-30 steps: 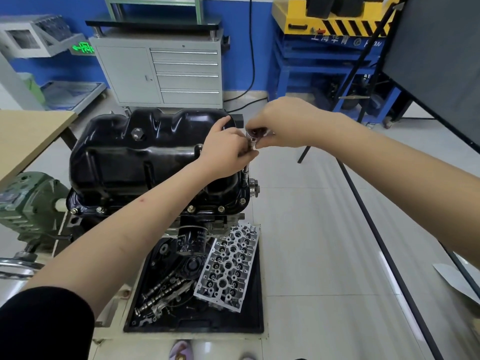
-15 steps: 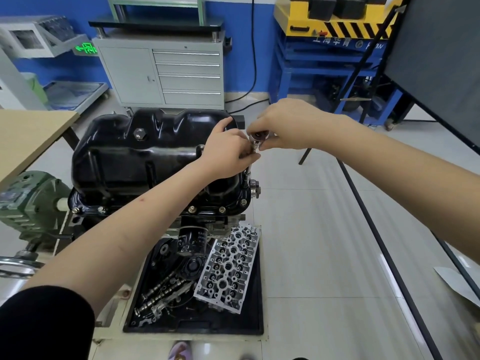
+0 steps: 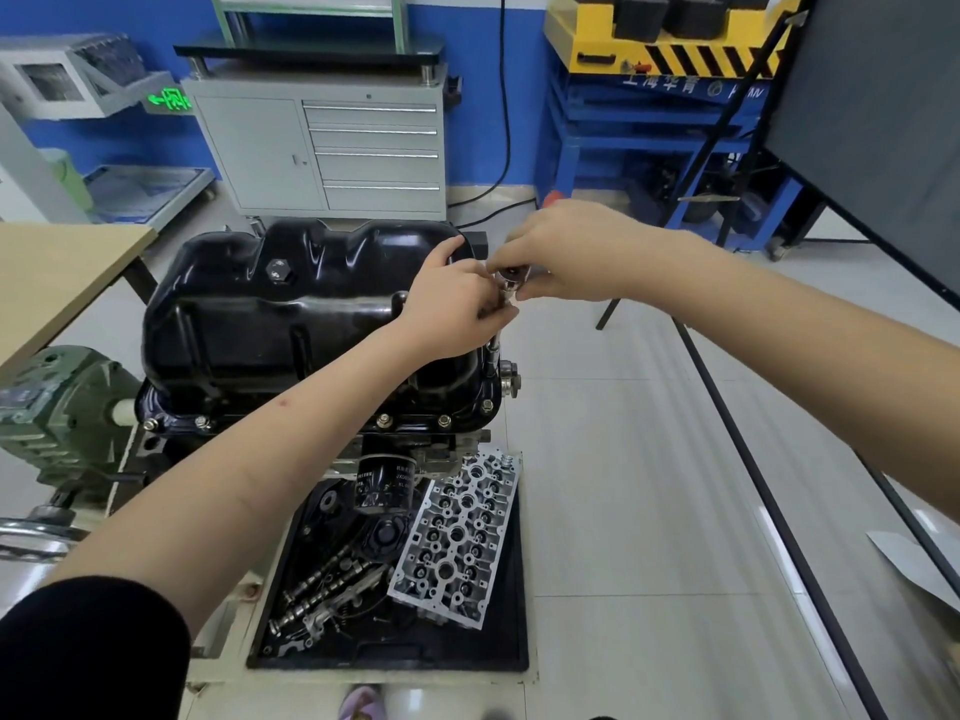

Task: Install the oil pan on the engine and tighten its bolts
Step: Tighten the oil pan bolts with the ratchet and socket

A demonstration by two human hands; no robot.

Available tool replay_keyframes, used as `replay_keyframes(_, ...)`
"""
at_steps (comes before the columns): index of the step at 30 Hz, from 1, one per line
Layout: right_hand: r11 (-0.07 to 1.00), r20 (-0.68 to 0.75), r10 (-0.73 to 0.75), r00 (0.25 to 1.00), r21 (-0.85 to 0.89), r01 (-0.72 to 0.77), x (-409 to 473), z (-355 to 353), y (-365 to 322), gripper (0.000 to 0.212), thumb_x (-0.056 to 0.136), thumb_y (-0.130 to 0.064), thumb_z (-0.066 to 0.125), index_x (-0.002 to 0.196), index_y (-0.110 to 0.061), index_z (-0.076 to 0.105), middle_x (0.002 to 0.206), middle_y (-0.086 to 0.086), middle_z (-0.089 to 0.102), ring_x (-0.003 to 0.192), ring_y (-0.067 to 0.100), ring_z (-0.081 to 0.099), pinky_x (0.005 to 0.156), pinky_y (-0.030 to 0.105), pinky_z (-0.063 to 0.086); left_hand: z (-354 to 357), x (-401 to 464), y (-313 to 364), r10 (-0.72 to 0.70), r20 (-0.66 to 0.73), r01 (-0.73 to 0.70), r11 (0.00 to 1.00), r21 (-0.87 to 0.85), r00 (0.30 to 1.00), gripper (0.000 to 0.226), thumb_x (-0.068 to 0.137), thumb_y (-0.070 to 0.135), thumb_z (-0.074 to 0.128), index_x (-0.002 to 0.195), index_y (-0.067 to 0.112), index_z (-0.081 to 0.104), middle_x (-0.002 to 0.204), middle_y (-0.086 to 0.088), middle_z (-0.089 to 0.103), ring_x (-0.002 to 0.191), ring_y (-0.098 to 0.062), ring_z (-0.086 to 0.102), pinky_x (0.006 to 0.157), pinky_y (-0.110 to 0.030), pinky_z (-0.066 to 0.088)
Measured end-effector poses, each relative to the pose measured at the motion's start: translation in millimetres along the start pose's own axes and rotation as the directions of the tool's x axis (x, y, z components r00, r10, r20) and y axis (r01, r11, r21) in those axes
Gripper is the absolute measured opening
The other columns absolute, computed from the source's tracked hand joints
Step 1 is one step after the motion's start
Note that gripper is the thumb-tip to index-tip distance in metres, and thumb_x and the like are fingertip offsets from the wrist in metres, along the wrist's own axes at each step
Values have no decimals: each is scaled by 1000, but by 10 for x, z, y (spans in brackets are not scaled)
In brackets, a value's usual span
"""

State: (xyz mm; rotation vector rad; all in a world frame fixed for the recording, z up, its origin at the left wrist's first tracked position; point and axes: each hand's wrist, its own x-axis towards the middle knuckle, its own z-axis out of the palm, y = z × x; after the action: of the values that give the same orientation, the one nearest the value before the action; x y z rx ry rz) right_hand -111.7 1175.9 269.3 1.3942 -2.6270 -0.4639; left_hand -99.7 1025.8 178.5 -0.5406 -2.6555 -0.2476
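We read this as an auto-mechanics training workshop. An engine with a black oil pan (image 3: 291, 314) sits on a stand, above a black tray (image 3: 514, 589) that holds a cylinder head (image 3: 457, 537), camshafts (image 3: 322, 589) and an oil filter (image 3: 382, 485). By the blue wall we see a grey tool cabinet (image 3: 322, 148) with drawers and a blue-and-yellow machine frame (image 3: 660, 70) marked with hazard stripes. The tiled floor (image 3: 649, 485), a wooden bench corner (image 3: 57, 272) at left and a green exit sign (image 3: 169, 100) also fit a shop.

Two bare forearms, hands (image 3: 452, 309) (image 3: 566, 252) ungloved. Black sleeve (image 3: 88, 652) on left arm (pushed up past elbow); small red mark (image 3: 283, 402) on left forearm.
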Motion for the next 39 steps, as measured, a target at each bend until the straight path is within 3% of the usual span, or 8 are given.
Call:
replay_keyframes(3, 992, -63, 114, 991, -46, -117, 26, 49, -57, 35, 91, -43, 46, 108, -16, 59, 93, 6, 60, 77, 23, 48, 56, 29, 29, 6, 2, 3, -7, -16, 7, 1000, -7, 1000, 34, 89, 33, 54, 77, 6, 70, 88, -4, 69, 106, -15, 57, 110, -27, 1)
replay_keyframes(7, 920, 49, 300, 953, 251, -302, 27, 109, -138, 45, 85, -52, 49, 96, -10, 59, 64, -3, 47, 61, 18, 48, 46, 25, 24, 22, -13, 10, 12, -38, -12, 1000, 11, 999, 33, 90, 31, 52, 79, 7, 72, 87, -6, 71, 107, -18, 57, 112, -30, 2)
replay_keyframes(15, 979, -4, 49, 999, 196, -48, 1, 30, 15, 28, 87, -25, 58, 115, -21, 56, 96, -3, 60, 89, 19, 50, 69, 33, 41, -1, -16, 0, 12, -10, -12, 1000, -20, 1000, 29, 87, 26, 58, 76, 3, 72, 89, -6, 71, 106, -17, 57, 112, -31, 4)
replay_keyframes(21, 951, 18, 275, 961, 141, -275, 1, 117, -73, 50, 84, -56, 48, 62, -13, 38, 60, -2, 38, 54, 16, 36, 45, 26, 22, 23, -4, 14, 3, -5, -3, 999, 37, 1000, 33, 91, 33, 48, 79, 10, 69, 83, -2, 69, 105, -14, 56, 111, -26, -1)
replay_keyframes(28, 999, -28, 22, 999, 23, -22, -3, 34, 29, 28, 89, -37, 52, 111, -19, 57, 88, 2, 60, 89, 26, 53, 70, 35, 39, 9, -8, -3, 14, 5, -14, 1000, 19, 1000, 33, 89, 29, 55, 76, 3, 71, 89, -6, 70, 107, -16, 56, 112, -33, 4)
replay_keyframes(32, 992, -38, 123, 992, 17, -122, 28, 49, -25, 38, 87, -47, 51, 97, -12, 62, 66, -2, 52, 69, 18, 48, 49, 26, 26, 7, -9, -9, 15, -2, -15, 1000, 23, 1000, 31, 90, 29, 52, 80, 6, 71, 87, -5, 69, 106, -16, 56, 112, -31, 3)
replay_keyframes(35, 935, 53, 266, 963, 227, -271, 3, 98, -72, 50, 85, -54, 47, 74, -7, 62, 48, -6, 51, 47, 7, 51, 45, 22, 26, 27, -21, 2, 22, -21, -21, 999, 32, 1000, 30, 90, 29, 50, 84, 9, 71, 86, -4, 70, 107, -16, 56, 112, -30, 2)
replay_keyframes(39, 988, -60, 145, 988, 53, -142, -21, 41, -38, 26, 88, -37, 48, 97, -15, 60, 71, -4, 49, 76, 22, 49, 50, 26, 21, 14, -15, 14, 2, -25, -2, 1000, 1, 1000, 33, 89, 26, 55, 72, 2, 70, 85, -8, 69, 101, -19, 58, 113, -34, 6)
